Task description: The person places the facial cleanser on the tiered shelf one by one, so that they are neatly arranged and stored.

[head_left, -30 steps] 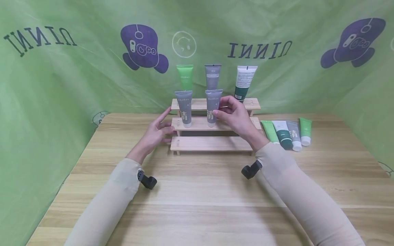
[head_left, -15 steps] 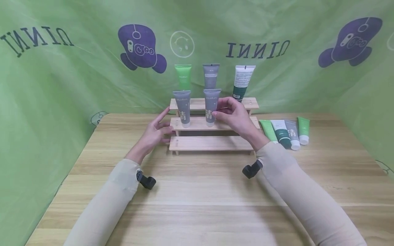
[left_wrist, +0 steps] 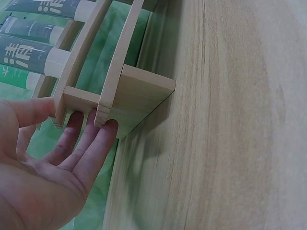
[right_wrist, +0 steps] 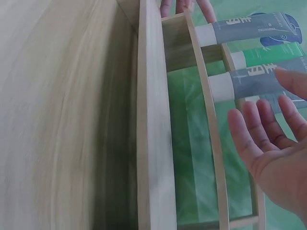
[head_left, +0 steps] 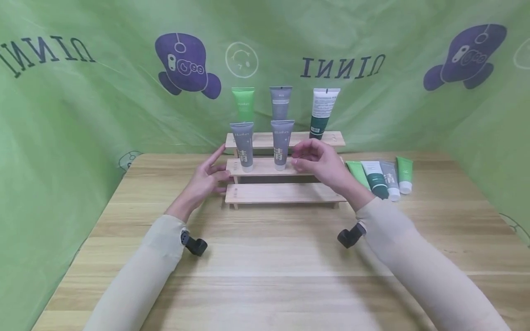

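Observation:
A three-step wooden display rack (head_left: 285,194) stands on the table. On its middle step, two grey squeeze tubes stand upright on their caps: the left tube (head_left: 244,145) and the right tube (head_left: 281,143). My left hand (head_left: 204,180) rests on the rack's left end, fingers spread; in the left wrist view its thumb touches the middle step's end and its fingertips lie against the side. Just right of the right grey tube is my right hand (head_left: 325,166), holding nothing. In the right wrist view its fingers are apart from the tube, loosely bent.
On the top step stand a green tube (head_left: 244,104), a grey tube (head_left: 280,102) and a white and dark-green tube (head_left: 324,111). Several more tubes lie at the rack's right, including a white-green one (head_left: 376,179). A green printed cloth (head_left: 265,27) hangs behind.
My right hand has let go of the right grey tube and drawn back slightly to the right and down. The tube stays standing. My left hand keeps its place on the rack.

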`<state>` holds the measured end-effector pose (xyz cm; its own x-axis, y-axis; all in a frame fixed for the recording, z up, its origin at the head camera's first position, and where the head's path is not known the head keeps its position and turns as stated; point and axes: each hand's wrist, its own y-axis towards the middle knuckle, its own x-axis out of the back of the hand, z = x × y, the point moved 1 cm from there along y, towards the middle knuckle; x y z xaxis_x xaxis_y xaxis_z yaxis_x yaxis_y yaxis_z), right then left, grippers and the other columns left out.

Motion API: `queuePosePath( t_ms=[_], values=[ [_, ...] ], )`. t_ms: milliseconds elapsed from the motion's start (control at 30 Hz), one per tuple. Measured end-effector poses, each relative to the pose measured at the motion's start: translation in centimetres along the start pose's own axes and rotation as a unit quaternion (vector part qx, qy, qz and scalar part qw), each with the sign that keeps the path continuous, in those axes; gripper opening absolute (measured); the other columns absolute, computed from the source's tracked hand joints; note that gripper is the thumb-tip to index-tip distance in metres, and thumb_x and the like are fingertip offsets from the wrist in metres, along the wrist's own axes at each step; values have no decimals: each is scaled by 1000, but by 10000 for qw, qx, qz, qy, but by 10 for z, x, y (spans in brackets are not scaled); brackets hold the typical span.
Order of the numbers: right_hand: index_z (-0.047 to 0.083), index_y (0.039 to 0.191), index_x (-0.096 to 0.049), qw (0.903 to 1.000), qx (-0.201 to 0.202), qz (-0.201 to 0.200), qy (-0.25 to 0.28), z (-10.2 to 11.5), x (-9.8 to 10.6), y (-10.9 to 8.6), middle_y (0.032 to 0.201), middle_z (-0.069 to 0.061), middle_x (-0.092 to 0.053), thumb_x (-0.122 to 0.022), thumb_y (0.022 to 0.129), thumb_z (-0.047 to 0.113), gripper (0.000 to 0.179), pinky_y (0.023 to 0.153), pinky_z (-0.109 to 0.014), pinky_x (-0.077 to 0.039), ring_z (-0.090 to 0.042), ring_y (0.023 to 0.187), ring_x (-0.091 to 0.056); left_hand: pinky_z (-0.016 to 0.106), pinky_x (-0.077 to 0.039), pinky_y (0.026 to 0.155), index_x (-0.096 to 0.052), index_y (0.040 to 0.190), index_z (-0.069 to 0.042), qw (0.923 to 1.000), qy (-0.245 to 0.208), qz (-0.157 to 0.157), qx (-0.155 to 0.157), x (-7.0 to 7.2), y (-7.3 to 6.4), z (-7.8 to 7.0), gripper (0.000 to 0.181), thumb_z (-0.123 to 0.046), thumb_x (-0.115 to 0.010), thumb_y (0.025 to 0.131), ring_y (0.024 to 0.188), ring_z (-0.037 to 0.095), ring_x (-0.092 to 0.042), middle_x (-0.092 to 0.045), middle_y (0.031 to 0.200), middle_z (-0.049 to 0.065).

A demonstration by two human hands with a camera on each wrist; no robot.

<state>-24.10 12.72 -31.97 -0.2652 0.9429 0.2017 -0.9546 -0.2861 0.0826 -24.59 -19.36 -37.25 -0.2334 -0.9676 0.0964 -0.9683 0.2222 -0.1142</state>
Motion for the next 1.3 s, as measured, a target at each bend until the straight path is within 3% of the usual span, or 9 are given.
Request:
queuePosePath(
  t_ms=[333, 667, 833, 967, 1100, 1300],
  values=[
    [-9, 127, -53, 9970, -266, 470, -559, -8, 23, -28, 120, -24, -60, -71, 93, 4, 40, 87, -41, -60, -23, 103, -67, 54, -55, 94, -23, 157, -48, 10000, 13, 4, 30, 3, 0, -2, 83, -2, -57, 98, 127, 44, -51, -36, 153, 26],
    [-4, 123, -56, 9948, -442, 498, -766, -12, 45, -59, 117, -23, -62, -72, 93, 8, 36, 83, -38, -62, -25, 100, -68, 53, -56, 93, -25, 156, -50, 10000, 43, -9, 3, 2, 0, -1, 82, -1, -57, 97, 128, 45, -51, -37, 152, 26],
    [-6, 125, -55, 9933, -561, 596, -816, -11, 57, -76, 119, -26, -61, -73, 93, 11, 41, 84, -44, -61, -30, 104, -68, 52, -57, 92, -23, 157, -47, 10000, 32, -21, 12, 2, 0, 0, 83, -1, -57, 97, 126, 44, -52, -37, 152, 26],
    [-6, 129, -54, 9904, -537, 746, -1028, -16, 70, -89, 118, -25, -62, -73, 93, 14, 45, 83, -44, -61, -36, 105, -67, 52, -57, 93, -24, 156, -49, 10000, 2, -39, 60, 1, -1, 0, 83, -1, -57, 97, 125, 42, -53, -37, 152, 26],
    [-6, 127, -56, 9883, -440, 864, -1177, -21, 87, -102, 117, -26, -61, -72, 94, 14, 41, 81, -40, -62, -34, 102, -68, 52, -56, 93, -25, 155, -50, 9999, -37, -40, 106, 0, -1, -1, 82, -1, -57, 97, 126, 42, -53, -36, 153, 26],
    [-6, 128, -54, 9871, -452, 953, -1206, -26, 113, -119, 118, -28, -61, -69, 96, 10, 39, 81, -45, -62, -30, 99, -70, 53, -56, 94, -25, 155, -50, 9999, -56, -23, 123, -1, -1, -2, 83, 0, -57, 97, 127, 43, -52, -35, 153, 26]
  ],
)
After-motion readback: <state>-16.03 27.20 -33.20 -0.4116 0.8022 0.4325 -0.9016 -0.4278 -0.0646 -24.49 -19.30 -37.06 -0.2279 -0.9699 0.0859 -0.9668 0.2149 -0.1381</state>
